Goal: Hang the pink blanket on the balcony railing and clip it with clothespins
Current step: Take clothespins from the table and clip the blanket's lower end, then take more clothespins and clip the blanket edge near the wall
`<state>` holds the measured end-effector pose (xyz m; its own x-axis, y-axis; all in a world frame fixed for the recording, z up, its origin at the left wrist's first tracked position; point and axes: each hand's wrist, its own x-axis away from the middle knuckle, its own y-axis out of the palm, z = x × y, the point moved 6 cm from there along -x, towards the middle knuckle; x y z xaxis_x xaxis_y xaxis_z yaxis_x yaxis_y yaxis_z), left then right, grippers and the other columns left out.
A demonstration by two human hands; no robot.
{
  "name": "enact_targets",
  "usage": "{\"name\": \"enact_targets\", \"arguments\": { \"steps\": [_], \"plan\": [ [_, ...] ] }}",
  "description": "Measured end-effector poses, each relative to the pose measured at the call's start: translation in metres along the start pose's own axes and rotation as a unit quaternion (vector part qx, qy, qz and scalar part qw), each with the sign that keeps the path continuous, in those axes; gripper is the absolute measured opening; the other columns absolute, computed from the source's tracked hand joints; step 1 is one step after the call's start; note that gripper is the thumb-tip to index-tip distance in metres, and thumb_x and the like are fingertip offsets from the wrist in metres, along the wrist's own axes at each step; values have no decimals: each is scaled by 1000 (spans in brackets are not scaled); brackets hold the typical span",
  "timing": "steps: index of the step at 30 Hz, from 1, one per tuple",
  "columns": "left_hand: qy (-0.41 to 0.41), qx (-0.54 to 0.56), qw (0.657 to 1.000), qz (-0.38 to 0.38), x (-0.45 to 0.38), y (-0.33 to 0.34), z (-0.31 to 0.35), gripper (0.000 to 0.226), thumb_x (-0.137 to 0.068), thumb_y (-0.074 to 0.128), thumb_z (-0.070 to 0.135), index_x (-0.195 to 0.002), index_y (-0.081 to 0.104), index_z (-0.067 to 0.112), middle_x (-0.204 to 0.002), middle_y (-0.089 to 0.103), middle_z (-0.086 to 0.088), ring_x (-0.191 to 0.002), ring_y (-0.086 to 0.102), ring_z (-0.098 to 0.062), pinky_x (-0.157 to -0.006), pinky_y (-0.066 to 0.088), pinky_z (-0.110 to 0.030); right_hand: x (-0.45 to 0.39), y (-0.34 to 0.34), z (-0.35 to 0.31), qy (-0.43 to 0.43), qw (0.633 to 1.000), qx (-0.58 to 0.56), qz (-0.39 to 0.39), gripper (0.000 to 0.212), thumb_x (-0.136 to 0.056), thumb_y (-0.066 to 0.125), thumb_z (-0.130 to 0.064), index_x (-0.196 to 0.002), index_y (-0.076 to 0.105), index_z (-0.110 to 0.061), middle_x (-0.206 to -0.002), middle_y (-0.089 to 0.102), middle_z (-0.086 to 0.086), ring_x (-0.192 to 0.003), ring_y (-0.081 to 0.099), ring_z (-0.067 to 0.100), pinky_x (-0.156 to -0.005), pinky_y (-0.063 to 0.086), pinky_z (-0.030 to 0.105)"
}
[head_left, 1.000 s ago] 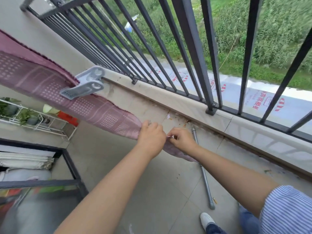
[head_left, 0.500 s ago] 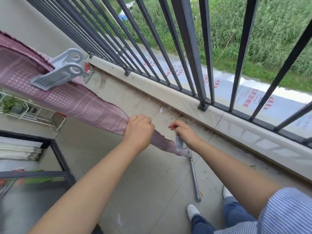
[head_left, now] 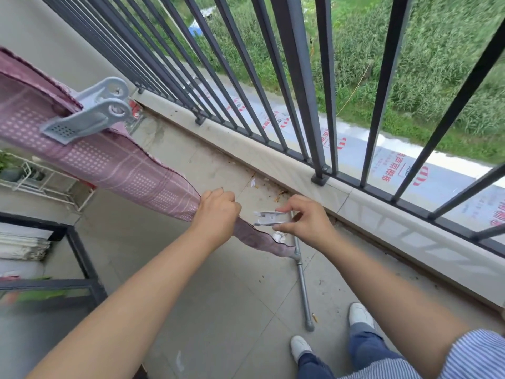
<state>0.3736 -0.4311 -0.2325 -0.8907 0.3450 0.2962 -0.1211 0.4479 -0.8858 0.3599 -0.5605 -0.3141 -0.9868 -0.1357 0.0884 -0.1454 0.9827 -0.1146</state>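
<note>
The pink patterned blanket (head_left: 117,165) stretches from the upper left down to the middle, inside the dark balcony railing (head_left: 297,77). A large grey clothespin (head_left: 90,113) is clipped on its upper edge at the left. My left hand (head_left: 218,212) grips the blanket near its lower end, fingers curled round the fabric. Just to its right, my right hand (head_left: 306,222) pinches a small white clothespin (head_left: 269,218) whose jaws point left, above the blanket's loose tip (head_left: 262,239).
A grey metal pipe (head_left: 303,285) lies on the tiled floor below my hands. The concrete kerb (head_left: 382,214) runs under the railing. A white plant rack (head_left: 41,181) and a black-framed table (head_left: 82,258) stand at the left. My shoes (head_left: 300,348) are at the bottom.
My right hand has drawn apart from the left and now shows a white clothespin pinched in its fingers. My left hand keeps its grip on the blanket.
</note>
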Motion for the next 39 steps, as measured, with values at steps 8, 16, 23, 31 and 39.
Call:
{"name": "enact_targets", "arguments": {
  "steps": [8, 16, 23, 31, 39],
  "plan": [
    [-15, 17, 998, -56, -3, 4, -1, 31, -81, 49, 6, -108, 64, 13, -109, 58, -8, -107, 48, -27, -76, 28, -29, 0, 34, 9, 13, 997, -56, 53, 23, -58, 78, 4, -80, 70, 6, -62, 49, -6, -58, 51, -10, -52, 37, 4],
    [13, -2, 998, -61, -2, 8, -3, 28, -83, 48, 9, -107, 62, 14, -108, 57, -6, -109, 46, -27, -87, 33, -33, -13, 44, 3, 9, 999, 45, -1, 47, -72, 68, -5, -118, 55, -5, -121, 57, 14, -111, 54, 23, -85, 44, 19],
    [165, -49, 976, 135, -2, -12, 30, 36, -66, 54, 24, -98, 67, 12, -102, 71, -9, -97, 66, -28, -85, 48, -36, 31, -11, 2, 10, 940, 337, 47, 53, -84, 56, -21, -132, 38, -4, -140, 40, 14, -131, 33, 26, -109, 18, 29],
    [362, -21, 925, 111, 24, -13, 161, 70, -88, 42, 50, -141, 16, 14, -154, 9, -15, -142, 5, -33, -114, 8, -50, 202, -78, 22, 277, 774, 504, 265, 75, -83, 48, -48, -140, 17, -10, -149, 20, 14, -138, 13, 33, -110, 17, 51],
    [625, -31, 767, 140, 186, -28, 361, 71, -86, 42, 53, -142, 18, 15, -154, 13, -12, -142, 6, -31, -114, 9, -52, 516, -46, 28, 559, 594, 332, 474, 69, -88, 36, -50, -142, 8, -17, -154, 1, 11, -141, -5, 29, -114, 2, 48]
  ]
}}
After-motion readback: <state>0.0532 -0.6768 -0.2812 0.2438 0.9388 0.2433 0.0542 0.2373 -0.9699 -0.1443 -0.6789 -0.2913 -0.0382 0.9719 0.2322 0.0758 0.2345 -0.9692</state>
